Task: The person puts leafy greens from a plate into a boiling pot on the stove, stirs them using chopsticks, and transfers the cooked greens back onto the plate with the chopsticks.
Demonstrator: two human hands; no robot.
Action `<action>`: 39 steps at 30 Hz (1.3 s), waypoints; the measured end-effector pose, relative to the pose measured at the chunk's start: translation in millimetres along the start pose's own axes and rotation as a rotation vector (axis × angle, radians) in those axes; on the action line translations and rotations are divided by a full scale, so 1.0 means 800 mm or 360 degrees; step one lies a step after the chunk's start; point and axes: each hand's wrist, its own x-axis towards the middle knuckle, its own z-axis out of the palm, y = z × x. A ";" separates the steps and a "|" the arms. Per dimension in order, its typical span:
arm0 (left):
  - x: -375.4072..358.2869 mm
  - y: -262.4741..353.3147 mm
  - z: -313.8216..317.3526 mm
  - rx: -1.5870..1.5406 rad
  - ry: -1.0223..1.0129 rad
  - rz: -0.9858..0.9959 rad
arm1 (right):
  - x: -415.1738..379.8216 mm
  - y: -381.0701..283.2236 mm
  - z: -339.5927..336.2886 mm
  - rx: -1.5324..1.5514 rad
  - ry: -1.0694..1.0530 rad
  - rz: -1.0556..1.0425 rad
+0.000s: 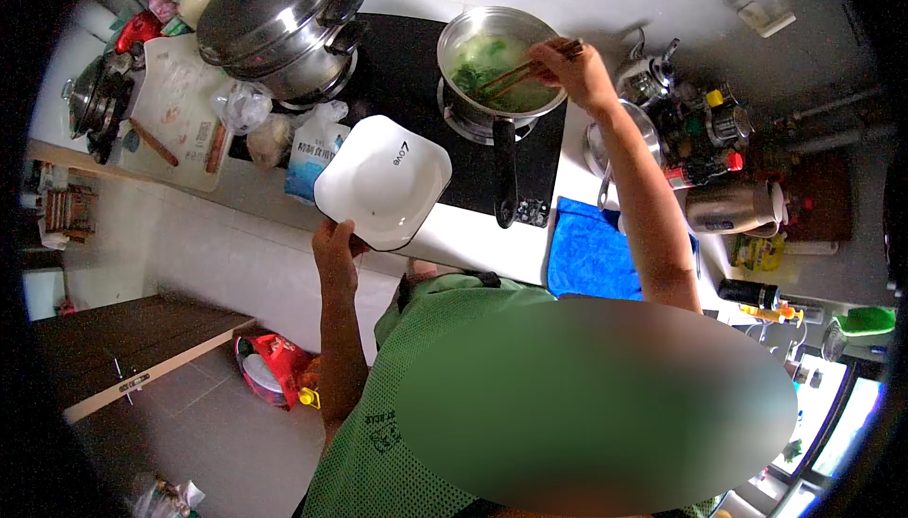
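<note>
My left hand (335,251) holds a white square bowl (383,180) by its near edge, tilted above the counter edge. My right hand (575,70) grips a pair of brown chopsticks (526,70) whose tips dip into a steel saucepan (499,73) of green leafy vegetables in liquid. The saucepan sits on a black cooktop (407,64), its black handle (506,173) pointing toward me. The bowl is held just left of that handle.
A large lidded steel steamer pot (279,21) sits on the cooktop's left side. A cutting board (180,111), plastic bags and a white-blue packet (312,154) lie left. A blue cloth (591,248), a kettle (648,73), a steel jug and several bottles crowd the right.
</note>
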 end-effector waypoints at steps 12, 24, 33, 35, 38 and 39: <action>-0.002 -0.003 -0.005 -0.0036 0.0033 -0.0042 | 0.010 0.017 -0.061 -0.0592 0.0597 -0.0509; -0.005 -0.001 -0.011 -0.0081 0.0043 -0.0046 | 0.014 0.019 0.024 0.0143 0.0114 -0.0114; -0.002 0.002 -0.007 -0.0043 0.0002 -0.0011 | -0.004 -0.043 -0.042 -0.0586 0.0311 -0.0324; -0.001 0.003 -0.005 -0.0040 -0.0012 -0.0004 | 0.011 -0.019 -0.042 -0.0601 0.0338 -0.0310; -0.003 0.006 0.001 -0.0094 -0.0016 0.0012 | 0.017 0.005 -0.033 -0.0669 0.0264 -0.0163; -0.002 0.006 0.001 -0.0084 -0.0017 0.0005 | 0.010 0.010 -0.030 -0.0521 0.0191 -0.0180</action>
